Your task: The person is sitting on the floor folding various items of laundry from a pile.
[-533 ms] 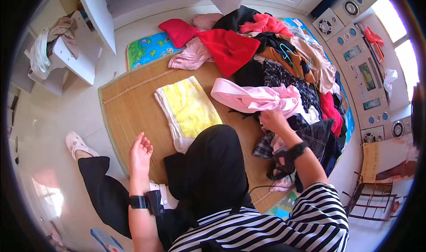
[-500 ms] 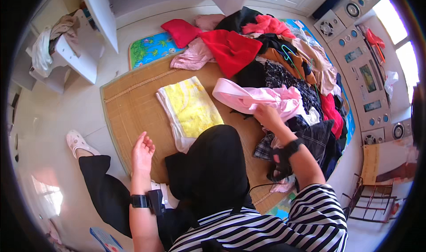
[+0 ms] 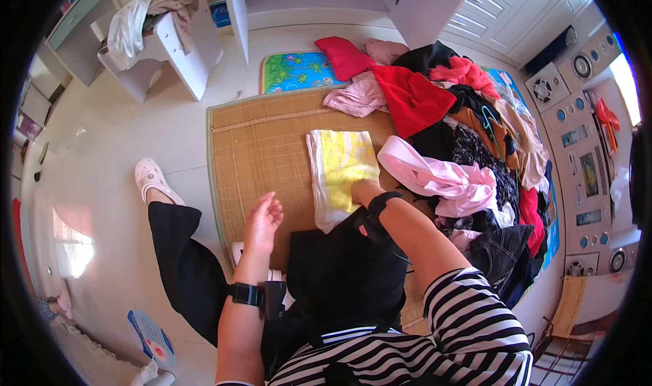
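A folded yellow-and-white towel lies flat on the woven straw mat. My right hand is at the towel's right side, near its lower edge; how its fingers are set is hidden. To the left of the towel, my left hand hovers over the mat, palm up, fingers loosely bent and apart, holding nothing. Just right of the towel, a pink garment with a wide looped band rests against the heap of clothes.
Mixed clothes pile up on the right, with a red garment, a green hanger and dark denim. A colourful play mat shows beneath the straw mat. A white chair bearing clothes stands back left, near an open cabinet door.
My right hand has let go of the pink garment and moved left and down onto the towel. My left hand stays raised and empty. The whole view has shifted, with the scene farther right.
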Demonstrator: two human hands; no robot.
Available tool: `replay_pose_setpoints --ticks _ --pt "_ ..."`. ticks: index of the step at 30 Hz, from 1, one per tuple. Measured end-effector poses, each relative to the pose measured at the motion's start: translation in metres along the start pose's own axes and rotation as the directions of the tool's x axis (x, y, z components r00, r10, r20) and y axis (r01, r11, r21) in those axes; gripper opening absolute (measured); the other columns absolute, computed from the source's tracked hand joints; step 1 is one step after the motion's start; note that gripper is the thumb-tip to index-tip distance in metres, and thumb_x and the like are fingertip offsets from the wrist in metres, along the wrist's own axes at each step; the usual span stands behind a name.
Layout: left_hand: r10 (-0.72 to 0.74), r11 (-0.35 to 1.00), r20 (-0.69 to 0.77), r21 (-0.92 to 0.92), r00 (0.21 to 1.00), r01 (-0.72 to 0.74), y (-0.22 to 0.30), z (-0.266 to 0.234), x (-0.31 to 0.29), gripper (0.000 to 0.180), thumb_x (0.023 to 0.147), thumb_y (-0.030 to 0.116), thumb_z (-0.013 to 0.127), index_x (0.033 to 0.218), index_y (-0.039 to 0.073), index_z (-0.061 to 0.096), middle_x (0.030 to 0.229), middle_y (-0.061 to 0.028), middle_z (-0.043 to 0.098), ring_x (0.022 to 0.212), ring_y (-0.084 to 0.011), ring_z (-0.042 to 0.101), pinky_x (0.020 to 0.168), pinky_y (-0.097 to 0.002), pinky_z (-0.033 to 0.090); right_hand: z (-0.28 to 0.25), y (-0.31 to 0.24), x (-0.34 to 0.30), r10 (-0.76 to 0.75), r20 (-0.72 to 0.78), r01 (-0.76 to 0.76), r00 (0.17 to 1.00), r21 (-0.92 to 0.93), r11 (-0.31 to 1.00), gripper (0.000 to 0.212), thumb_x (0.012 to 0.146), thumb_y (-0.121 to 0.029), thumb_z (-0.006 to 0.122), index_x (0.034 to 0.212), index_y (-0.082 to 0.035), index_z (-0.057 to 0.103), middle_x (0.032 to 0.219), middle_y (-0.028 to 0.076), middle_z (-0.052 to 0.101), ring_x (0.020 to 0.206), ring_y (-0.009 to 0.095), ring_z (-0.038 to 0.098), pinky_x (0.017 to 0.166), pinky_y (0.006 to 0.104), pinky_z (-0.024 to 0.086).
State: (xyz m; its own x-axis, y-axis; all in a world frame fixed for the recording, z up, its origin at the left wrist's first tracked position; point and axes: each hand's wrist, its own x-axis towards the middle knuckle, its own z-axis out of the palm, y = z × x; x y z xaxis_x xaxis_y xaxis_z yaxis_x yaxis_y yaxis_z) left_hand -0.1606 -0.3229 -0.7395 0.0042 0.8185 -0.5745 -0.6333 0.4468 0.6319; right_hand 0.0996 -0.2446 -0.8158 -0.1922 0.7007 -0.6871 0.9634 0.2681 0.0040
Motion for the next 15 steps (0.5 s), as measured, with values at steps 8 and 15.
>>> replay_pose_setpoints --ticks 8,15 --pt "0.021 1.0 0.041 0.001 0.999 -0.021 0.014 0.012 -0.013 0.021 0.082 0.02 0.052 0.1 0.01 0.054 0.083 0.0014 0.053 0.078 -0.008 0.051 0.069 -0.0228 0.041 0.005 -0.055 0.036 0.08 -0.392 0.003 0.917 0.206 0.979 0.062 0.067 -0.035 0.061 0.118 -0.006 0.04 0.107 0.016 0.048 0.112 0.032 0.036 0.082 0.0495 0.038" --pt "0.05 0.996 -0.177 0.085 0.983 -0.035 0.022 0.018 -0.002 0.031 0.081 0.031 0.054 0.103 0.01 0.051 0.093 -0.0016 0.054 0.087 -0.0118 0.051 0.074 -0.0287 0.041 -0.067 -0.088 -0.028 -0.073 -0.725 0.597 0.685 0.501 0.626 0.017 0.063 -0.009 0.058 0.071 0.0 0.045 0.075 0.019 0.051 0.071 0.035 0.05 0.062 0.0386 0.04"
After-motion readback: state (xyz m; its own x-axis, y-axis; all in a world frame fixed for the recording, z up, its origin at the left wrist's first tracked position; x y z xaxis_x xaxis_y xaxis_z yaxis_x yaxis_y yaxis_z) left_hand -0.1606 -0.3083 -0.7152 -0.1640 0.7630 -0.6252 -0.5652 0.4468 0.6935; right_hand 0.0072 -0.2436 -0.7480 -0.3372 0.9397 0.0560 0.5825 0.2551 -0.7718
